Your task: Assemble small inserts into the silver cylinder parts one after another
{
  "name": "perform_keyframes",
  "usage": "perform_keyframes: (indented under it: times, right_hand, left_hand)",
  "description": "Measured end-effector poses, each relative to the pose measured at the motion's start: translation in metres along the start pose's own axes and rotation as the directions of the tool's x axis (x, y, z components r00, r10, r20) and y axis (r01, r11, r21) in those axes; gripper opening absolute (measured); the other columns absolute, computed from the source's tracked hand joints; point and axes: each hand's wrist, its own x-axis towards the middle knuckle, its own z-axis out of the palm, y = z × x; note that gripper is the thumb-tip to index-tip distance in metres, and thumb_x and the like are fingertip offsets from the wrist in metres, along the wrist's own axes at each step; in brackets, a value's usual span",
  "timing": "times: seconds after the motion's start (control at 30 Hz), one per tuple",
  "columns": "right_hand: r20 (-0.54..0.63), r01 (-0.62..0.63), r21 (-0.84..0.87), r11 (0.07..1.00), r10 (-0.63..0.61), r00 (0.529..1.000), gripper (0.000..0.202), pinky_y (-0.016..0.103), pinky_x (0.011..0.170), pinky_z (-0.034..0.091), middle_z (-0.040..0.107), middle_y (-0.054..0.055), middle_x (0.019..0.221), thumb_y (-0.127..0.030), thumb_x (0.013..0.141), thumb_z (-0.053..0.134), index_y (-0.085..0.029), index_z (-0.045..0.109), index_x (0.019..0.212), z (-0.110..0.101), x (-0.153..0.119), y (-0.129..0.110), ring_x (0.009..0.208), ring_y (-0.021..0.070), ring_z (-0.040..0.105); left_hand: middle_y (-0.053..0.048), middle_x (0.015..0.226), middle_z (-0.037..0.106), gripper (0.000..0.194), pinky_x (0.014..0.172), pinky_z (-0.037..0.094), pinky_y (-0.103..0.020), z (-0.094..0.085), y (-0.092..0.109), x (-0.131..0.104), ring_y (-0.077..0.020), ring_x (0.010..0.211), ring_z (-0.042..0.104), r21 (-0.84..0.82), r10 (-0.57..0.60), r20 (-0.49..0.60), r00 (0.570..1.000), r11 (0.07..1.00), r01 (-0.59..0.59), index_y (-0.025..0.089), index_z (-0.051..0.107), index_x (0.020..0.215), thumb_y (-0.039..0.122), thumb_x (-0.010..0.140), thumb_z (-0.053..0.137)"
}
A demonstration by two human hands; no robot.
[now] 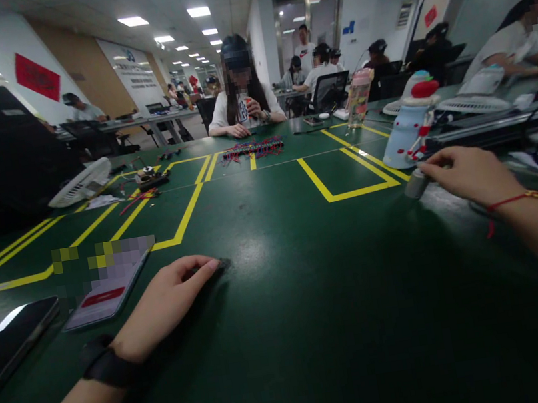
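My left hand (175, 296), with a black band at the wrist, rests low over the green table (286, 313). Its thumb and fingers are pinched on a small dark piece (225, 263) whose kind I cannot make out. On the right, my right hand (472, 174), a red string bracelet at its wrist, grips a small grey cylinder (415, 184) by its upper end. The cylinder is tilted, close to the tabletop; whether it touches is unclear. Just behind it stands a light blue bottle (403, 134) with a red top.
A phone with a lit screen (105, 290) and a dark phone (12, 344) lie at left. Yellow tape (363, 191) marks the table. Farther off are a bundle of coloured wires (254, 148), a white fan (81, 182) and a clear bottle (359, 100). A person (243, 97) sits opposite.
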Motion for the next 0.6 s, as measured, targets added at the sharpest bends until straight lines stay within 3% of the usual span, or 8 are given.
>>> perform_keyframes:
  times: [0.1,0.3,0.43,0.5,0.6]
  right_hand:
    - [0.047,0.008,0.052,0.999,-0.011,0.999,0.034,0.028,0.071,0.034,0.064,0.009,0.097,-0.041,0.078,0.051,-0.020,0.068,0.099,-0.002,0.001,0.000,0.080,0.0164,0.052]
    - [0.030,-0.014,0.062,0.998,0.012,0.999,0.040,0.030,0.068,0.034,0.064,0.012,0.087,-0.049,0.073,0.055,-0.016,0.068,0.090,-0.003,-0.001,-0.003,0.073,0.0159,0.051]
    - [0.032,0.016,0.057,0.998,-0.018,0.999,0.044,0.031,0.069,0.035,0.064,0.013,0.094,-0.051,0.065,0.062,-0.015,0.065,0.090,0.005,-0.001,0.001,0.078,0.0181,0.052]
    - [-0.004,0.029,0.056,0.998,-0.029,1.000,0.046,0.031,0.070,0.037,0.063,0.014,0.098,-0.049,0.060,0.068,-0.015,0.061,0.091,0.011,-0.002,0.002,0.081,0.0196,0.053]
    - [-0.121,0.078,0.141,0.987,-0.061,0.991,0.040,0.031,0.071,0.041,0.063,0.012,0.098,-0.042,0.064,0.068,-0.016,0.057,0.093,0.020,-0.011,-0.010,0.081,0.0193,0.056]
  left_hand:
    - [-0.001,0.106,0.068,0.042,0.081,0.045,-0.033,0.000,0.001,0.000,-0.0244,0.096,0.062,0.002,0.003,0.001,1.000,1.000,-0.003,0.029,0.066,0.104,0.059,0.080,0.049]
    - [-0.004,0.105,0.068,0.045,0.081,0.045,-0.036,0.000,0.001,-0.001,-0.0268,0.094,0.062,0.009,0.001,0.001,1.000,1.000,-0.001,0.027,0.066,0.104,0.061,0.079,0.048]
    - [-0.005,0.106,0.068,0.046,0.082,0.045,-0.037,0.001,-0.001,0.001,-0.0277,0.096,0.061,0.011,0.012,0.002,1.000,1.000,-0.012,0.027,0.066,0.104,0.061,0.079,0.048]
    - [-0.005,0.107,0.068,0.046,0.083,0.044,-0.037,0.001,-0.002,0.002,-0.0280,0.098,0.060,0.016,0.010,0.001,1.000,1.000,-0.010,0.027,0.066,0.104,0.062,0.078,0.049]
    - [-0.004,0.107,0.068,0.046,0.083,0.044,-0.035,0.001,-0.002,0.003,-0.0273,0.098,0.060,0.022,0.002,-0.004,1.000,1.000,-0.002,0.027,0.066,0.103,0.062,0.078,0.049]
